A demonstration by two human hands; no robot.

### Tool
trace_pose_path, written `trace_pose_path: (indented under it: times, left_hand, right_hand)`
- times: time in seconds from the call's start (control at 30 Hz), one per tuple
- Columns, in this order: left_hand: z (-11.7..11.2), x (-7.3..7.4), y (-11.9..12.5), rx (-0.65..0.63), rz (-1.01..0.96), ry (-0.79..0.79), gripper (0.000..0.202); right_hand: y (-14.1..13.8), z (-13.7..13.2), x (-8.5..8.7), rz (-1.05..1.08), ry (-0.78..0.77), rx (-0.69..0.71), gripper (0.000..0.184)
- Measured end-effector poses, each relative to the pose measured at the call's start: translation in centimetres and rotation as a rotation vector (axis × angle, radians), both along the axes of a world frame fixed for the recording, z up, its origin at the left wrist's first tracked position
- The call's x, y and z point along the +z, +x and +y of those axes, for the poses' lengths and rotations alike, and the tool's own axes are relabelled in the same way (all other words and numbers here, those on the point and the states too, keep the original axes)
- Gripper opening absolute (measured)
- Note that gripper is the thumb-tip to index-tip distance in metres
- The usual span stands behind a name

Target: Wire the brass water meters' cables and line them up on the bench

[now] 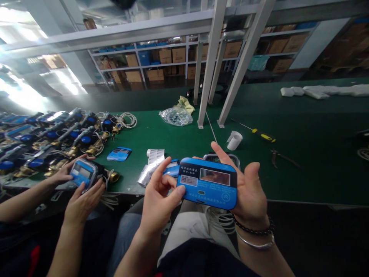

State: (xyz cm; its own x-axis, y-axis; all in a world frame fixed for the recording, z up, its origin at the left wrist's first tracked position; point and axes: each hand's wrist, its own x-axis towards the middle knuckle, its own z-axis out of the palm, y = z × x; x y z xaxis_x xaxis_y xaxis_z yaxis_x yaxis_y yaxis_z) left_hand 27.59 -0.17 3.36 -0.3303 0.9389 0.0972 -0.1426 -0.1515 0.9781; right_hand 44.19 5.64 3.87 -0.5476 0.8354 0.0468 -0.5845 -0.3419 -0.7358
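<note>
My right hand point(250, 192) cradles a blue meter faceplate point(208, 183) with a small display window, fingers wrapped behind it. My left hand point(160, 196) pinches the faceplate's left edge between thumb and curled fingers. A clear-rimmed meter housing point(227, 157) shows just behind the faceplate, and white cable point(216, 219) lies in my lap below it.
A co-worker's two hands point(82, 192) at the left hold another blue meter point(82, 173). Several brass-and-blue meters point(52, 138) crowd the green table point(302, 161). A label strip point(150, 165), spare blue faceplate point(119, 154), plastic bag point(176, 116), tape roll point(234, 140), screwdriver point(259, 134) and pliers point(284, 157) lie about.
</note>
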Motion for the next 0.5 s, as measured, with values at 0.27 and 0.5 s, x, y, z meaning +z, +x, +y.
trace_pose_path:
  times: [0.27,0.5]
  left_hand:
    - [0.08,-0.05,0.02,-0.003,0.014,0.010,0.067]
    - [0.98,-0.65,-0.42,0.002,0.166,-0.122,0.042]
  right_hand:
    - [-0.01,-0.13,-0.08,-0.207,0.092,-0.168,0.083]
    - [0.03,-0.18,-0.65,-0.293,0.137,-0.143,0.094]
